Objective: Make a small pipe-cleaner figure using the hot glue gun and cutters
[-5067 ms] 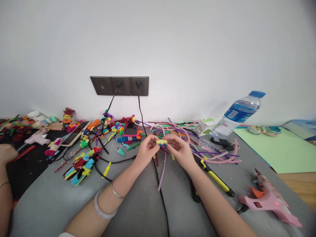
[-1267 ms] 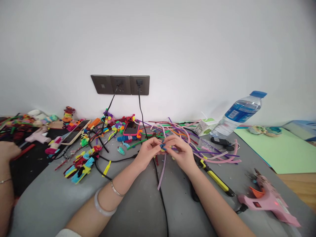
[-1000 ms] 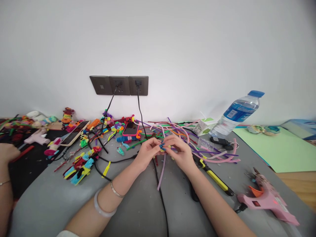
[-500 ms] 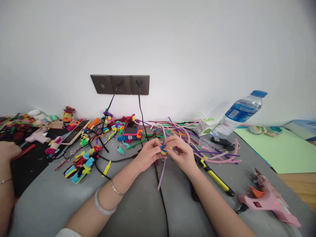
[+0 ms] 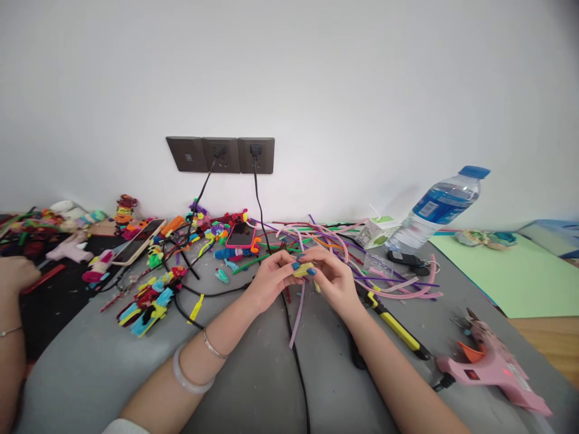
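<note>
At mid-table, just in front of the tangle of fuzzy wires (image 5: pixel 362 259): pinching a small yellow piece (image 5: pixel 303 269) with blue bits on it. Left hand (image 5: pixel 270 284) on its left end, right hand (image 5: pixel 333 283) on its right end, thumb and forefinger tips closed on it from both sides. Held just above the grey table (image 5: pixel 90 374), not resting on it.

Reads as fine wrapping or fitting work on that piece. Judgement only, as the blue bits are too small to make out.

- Grip near the ends and leave the middle in sight.
- Brace with one hand and turn with the other, in small turns only.
- Press each wrap tight against the last and tuck any sharp end inward.
- Mind the lilac wire (image 5: pixel 296 319) hanging below the hands. Crosses the black cable (image 5: pixel 292 355) and could snag. Cannot tell whether joined to the piece.
- Avoid dragging the right forearm over the yellow knife (image 5: pixel 395 325), just beside the wrist.
- Treat the pink glue gun (image 5: pixel 493 367) at far right as hot, since its red lamp looks lit. Reach for the handle, not the nozzle.
- Ignore the other person's hand (image 5: pixel 15 274) at the left edge, well apart.
</note>
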A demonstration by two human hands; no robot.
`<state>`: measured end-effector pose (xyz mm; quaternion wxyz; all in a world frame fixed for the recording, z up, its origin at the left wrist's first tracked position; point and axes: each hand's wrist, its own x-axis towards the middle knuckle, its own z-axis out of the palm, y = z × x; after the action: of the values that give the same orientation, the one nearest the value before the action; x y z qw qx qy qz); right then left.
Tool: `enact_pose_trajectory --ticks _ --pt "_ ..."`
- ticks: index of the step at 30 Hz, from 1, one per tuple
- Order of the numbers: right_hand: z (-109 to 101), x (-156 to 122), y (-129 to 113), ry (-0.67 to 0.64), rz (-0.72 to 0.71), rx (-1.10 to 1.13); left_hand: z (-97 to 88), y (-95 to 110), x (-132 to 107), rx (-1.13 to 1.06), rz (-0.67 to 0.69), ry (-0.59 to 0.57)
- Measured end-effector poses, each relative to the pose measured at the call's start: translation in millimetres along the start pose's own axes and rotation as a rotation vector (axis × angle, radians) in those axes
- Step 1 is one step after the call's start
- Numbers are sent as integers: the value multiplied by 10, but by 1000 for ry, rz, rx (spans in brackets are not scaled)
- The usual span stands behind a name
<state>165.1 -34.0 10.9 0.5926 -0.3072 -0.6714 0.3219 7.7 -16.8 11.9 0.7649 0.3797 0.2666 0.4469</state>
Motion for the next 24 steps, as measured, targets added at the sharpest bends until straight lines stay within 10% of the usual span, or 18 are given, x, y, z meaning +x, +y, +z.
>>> enact_pose_trajectory --ticks 24 --pt "-39 37 47 -37 185 103 -60 -54 34 221 217 40"
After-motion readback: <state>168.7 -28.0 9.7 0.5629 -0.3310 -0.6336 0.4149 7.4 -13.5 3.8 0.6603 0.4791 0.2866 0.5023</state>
